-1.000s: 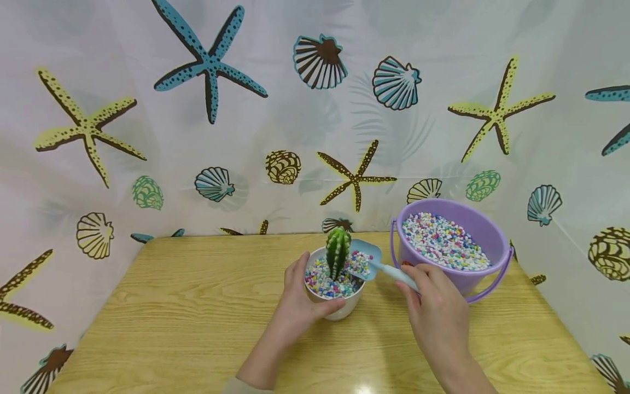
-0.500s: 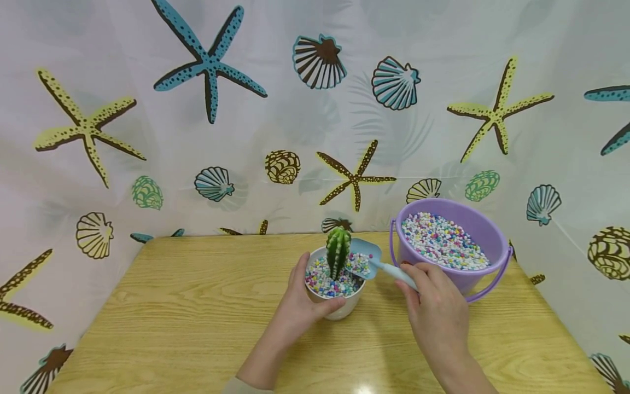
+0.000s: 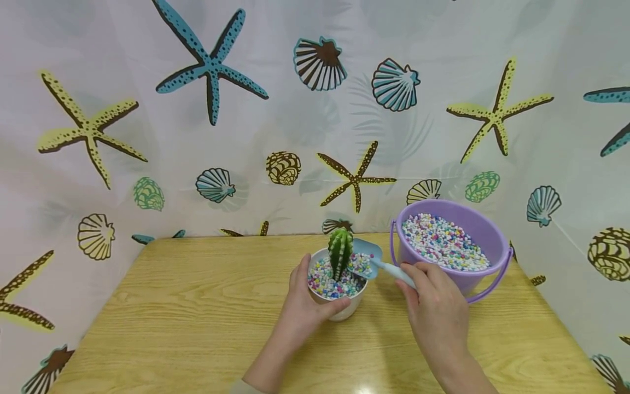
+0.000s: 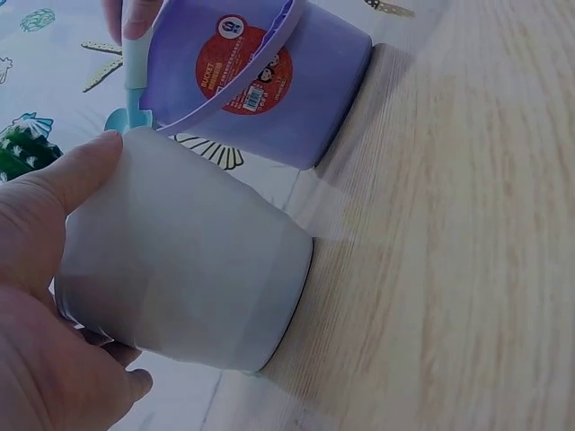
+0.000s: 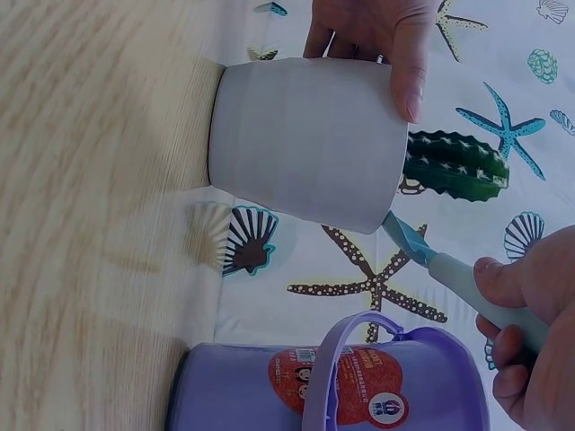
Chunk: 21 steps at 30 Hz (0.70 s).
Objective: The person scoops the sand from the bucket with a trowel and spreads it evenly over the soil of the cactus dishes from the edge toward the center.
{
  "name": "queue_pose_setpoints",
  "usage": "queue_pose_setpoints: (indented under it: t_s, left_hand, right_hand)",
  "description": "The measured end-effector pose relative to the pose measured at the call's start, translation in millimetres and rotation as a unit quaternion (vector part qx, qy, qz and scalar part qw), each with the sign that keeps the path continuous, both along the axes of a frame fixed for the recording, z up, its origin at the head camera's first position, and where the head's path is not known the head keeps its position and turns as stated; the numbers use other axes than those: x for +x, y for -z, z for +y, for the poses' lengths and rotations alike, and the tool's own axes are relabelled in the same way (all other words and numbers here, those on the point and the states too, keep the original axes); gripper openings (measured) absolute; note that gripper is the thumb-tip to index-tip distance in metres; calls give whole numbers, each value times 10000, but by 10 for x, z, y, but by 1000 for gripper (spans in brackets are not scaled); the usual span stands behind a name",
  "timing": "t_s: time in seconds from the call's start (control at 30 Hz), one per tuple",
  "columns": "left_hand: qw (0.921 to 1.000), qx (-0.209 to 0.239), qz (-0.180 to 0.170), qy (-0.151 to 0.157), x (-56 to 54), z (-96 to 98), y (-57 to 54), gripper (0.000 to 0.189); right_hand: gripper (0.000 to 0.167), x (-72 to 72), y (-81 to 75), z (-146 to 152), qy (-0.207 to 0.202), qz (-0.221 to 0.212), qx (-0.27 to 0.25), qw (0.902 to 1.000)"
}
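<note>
A green cactus (image 3: pixel 340 254) stands in a white pot (image 3: pixel 344 312) on the table, ringed by small multicoloured pebbles (image 3: pixel 325 282). My left hand (image 3: pixel 302 309) grips the pot from its left side, thumb along the near rim; the left wrist view shows the thumb (image 4: pixel 85 171) at the rim. My right hand (image 3: pixel 438 312) holds the handle of a light blue toy shovel (image 3: pixel 366 251). Pebbles lie on the shovel's blade, which overlaps the pot's right rim. In the right wrist view the blade tip (image 5: pixel 402 232) is right at the rim, beside the cactus (image 5: pixel 454 166).
A purple bucket (image 3: pixel 472 216) with pebbles inside stands right of the pot, its handle (image 3: pixel 492 287) hanging down on the near side. The wooden table (image 3: pixel 197 306) meets a white curtain (image 3: pixel 275 120) printed with starfish and shells at the back and sides.
The pot and left hand have shifted very slightly to the right in the head view. The right hand and shovel have stayed almost still at the rim.
</note>
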State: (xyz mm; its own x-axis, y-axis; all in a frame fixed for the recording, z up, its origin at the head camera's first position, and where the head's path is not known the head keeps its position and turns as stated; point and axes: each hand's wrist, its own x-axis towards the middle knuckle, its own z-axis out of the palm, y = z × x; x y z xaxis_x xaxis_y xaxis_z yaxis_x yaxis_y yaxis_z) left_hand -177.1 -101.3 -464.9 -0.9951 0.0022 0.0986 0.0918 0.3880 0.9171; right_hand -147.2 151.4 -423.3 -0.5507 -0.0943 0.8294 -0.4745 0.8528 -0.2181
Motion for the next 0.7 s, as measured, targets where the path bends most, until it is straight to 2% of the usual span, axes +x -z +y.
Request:
queue_pose_setpoints:
  t_s: [0.3, 0.5, 0.7]
  left_hand:
    - [9999, -41, 44, -112, 11, 38, -4, 134]
    - [9998, -33, 19, 203, 12, -31, -32, 134]
    - [9986, 272, -275, 348, -5, -105, -54, 130]
  right_hand:
    - [39, -11, 13, -21, 15, 247, 96, 9996]
    - [35, -10, 37, -20, 75, 203, 169, 9996]
    - [35, -10, 50, -34, 183, 318, 374, 9986]
